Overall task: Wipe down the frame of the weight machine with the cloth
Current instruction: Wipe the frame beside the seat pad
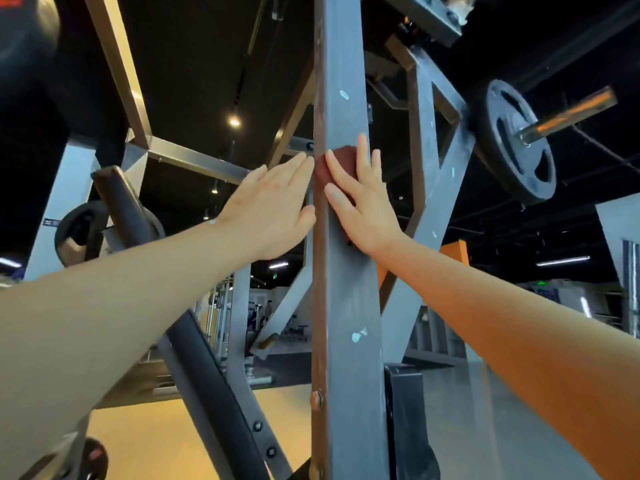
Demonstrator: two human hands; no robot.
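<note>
Grey upright frame post [346, 289], chipped paint, dark red cloth [346, 159] flat against its face

grey-blue frame [346, 271] w/ pale chips, rust-brown edge; dark red cloth [341, 164]; black weight plate [512, 140].

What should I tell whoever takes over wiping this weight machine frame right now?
Right hand: fingers straight, pressing the reddish cloth flat on the grey upright post.
Left hand: open, fingertips at the post's left edge, level with the cloth, holding nothing.
Done: cannot tell which parts are already wiped.
Left: the post above and below the cloth, then the other beams.
</note>
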